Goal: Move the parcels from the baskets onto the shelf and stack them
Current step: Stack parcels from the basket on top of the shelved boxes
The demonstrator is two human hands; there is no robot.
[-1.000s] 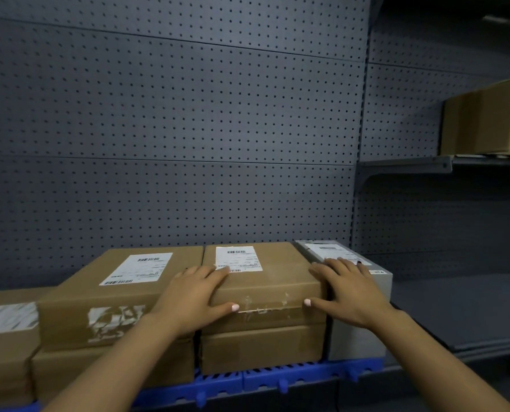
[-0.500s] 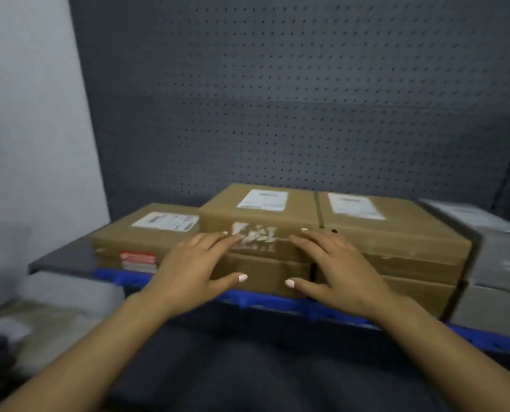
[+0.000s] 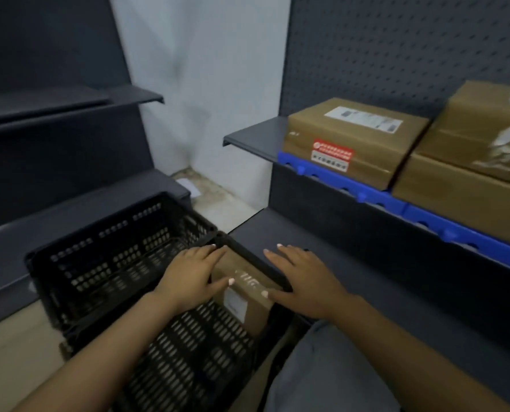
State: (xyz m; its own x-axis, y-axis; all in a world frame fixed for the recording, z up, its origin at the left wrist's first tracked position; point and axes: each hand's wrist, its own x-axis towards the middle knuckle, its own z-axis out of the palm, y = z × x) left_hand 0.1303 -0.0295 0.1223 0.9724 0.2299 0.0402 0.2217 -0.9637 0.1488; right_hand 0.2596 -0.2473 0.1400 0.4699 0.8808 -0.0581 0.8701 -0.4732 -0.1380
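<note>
A brown parcel is seen standing against the right-hand wall of a black basket, low in the view at about 6 o'clock. The left hand is laid against the parcel's left face with fingers nearly straight and thumb spread; a firm grip is not shown. The right hand is held flat and relaxed above the basket's right rim, thumb toward the parcel, with nothing grasped. Whether it touches the rim cannot be told.

Toward 2 o'clock, a shelf is loaded with stacked parcels resting on a blue strip.

The next parcel is judged to be about to be lifted out. Trouble could be caused by the tight fit: with the parcel pressed to the wall, little room is left for the right fingers, so a one-sided pinch might be taken and the parcel might tilt, catch the rim, or be dropped. The basket itself might be dragged if the rim is snagged.
</note>
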